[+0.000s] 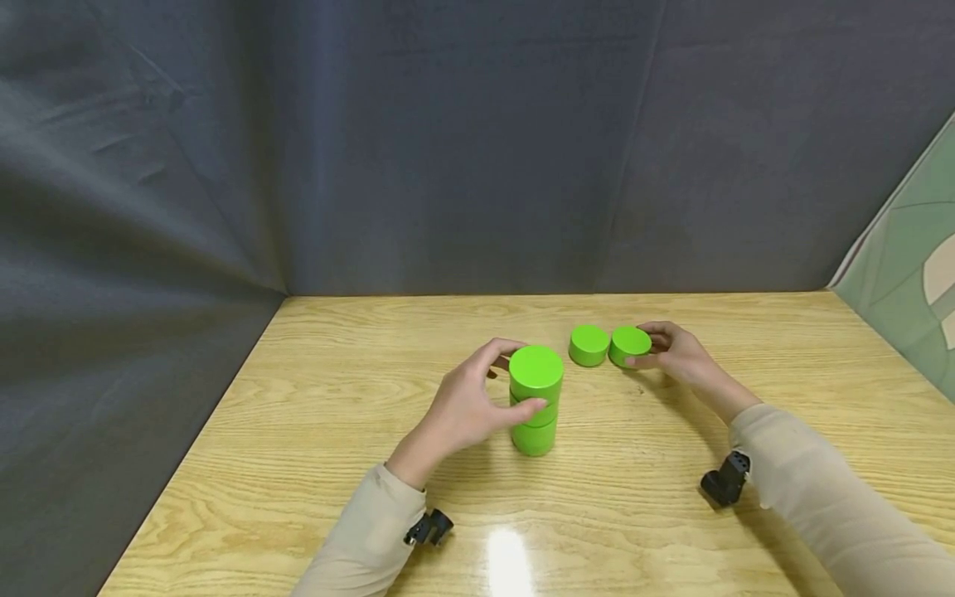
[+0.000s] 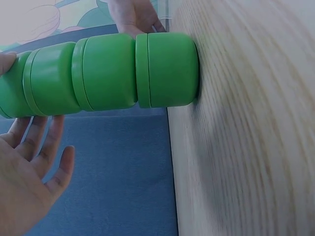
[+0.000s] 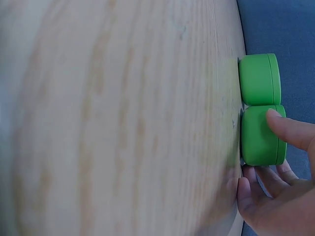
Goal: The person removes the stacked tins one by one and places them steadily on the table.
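Observation:
A stack of several green round lidded tins [image 1: 535,439] stands upright on the table. My left hand [image 1: 466,402] holds its upper part, thumb across the near side and fingertips round the far side. In the left wrist view, the ring of fingers [image 2: 37,142] meets the stack's upper tins, and its lowest tin [image 2: 170,69] sits on the wood. Farther back to the right, my right hand [image 1: 679,356] grips a single green tin [image 1: 629,344] between thumb and fingers. The right wrist view has the thumb near the lid seam. Another green tin [image 3: 258,78] sits close beside it.
The wooden table [image 1: 298,431] ends at a dark cloth wall [image 1: 462,166] behind, with more dark cloth along the left. A green patterned panel [image 1: 903,274] borders the right. Black wrist cameras hang by both light sleeves [image 1: 373,531].

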The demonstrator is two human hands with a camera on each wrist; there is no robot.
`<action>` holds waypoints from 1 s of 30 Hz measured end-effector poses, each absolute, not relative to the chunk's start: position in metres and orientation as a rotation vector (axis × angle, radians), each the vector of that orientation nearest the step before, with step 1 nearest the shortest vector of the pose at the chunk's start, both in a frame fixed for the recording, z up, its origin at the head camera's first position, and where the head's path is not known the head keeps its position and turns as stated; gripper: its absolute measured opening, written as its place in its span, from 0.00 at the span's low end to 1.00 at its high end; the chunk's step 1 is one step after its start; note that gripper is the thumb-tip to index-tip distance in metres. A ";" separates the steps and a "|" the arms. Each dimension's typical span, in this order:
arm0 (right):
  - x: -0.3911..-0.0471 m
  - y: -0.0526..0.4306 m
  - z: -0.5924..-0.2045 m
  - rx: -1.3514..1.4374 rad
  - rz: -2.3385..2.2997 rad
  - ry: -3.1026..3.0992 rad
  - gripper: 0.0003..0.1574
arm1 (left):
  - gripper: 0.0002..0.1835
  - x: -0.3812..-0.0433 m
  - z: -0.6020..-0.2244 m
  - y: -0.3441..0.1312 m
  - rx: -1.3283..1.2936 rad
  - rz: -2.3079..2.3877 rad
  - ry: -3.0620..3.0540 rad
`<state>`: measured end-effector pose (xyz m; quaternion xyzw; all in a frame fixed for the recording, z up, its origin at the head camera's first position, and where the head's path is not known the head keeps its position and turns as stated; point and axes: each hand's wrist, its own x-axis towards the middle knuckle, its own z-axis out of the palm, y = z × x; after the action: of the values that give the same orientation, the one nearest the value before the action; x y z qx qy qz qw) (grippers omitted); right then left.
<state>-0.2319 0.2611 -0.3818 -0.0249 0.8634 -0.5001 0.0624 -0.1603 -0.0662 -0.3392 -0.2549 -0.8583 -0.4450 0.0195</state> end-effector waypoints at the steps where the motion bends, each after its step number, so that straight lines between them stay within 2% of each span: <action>1: -0.232 0.261 -0.382 -0.077 -1.512 2.609 0.43 | 0.34 -0.160 -0.339 -0.066 -0.791 -1.374 -2.669; 17: -0.230 0.265 -0.378 -0.095 -1.487 2.587 0.48 | 0.35 -0.163 -0.340 -0.066 -0.910 -1.216 -2.605; 30: -0.225 0.270 -0.367 -0.173 -1.450 2.664 0.49 | 0.41 -0.167 -0.339 -0.071 -0.908 -1.158 -2.724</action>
<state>-0.2251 0.2702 -0.3665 -0.0570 0.8757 -0.4768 0.0518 -0.1674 -0.0708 -0.3394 -0.2933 -0.8796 -0.3739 0.0227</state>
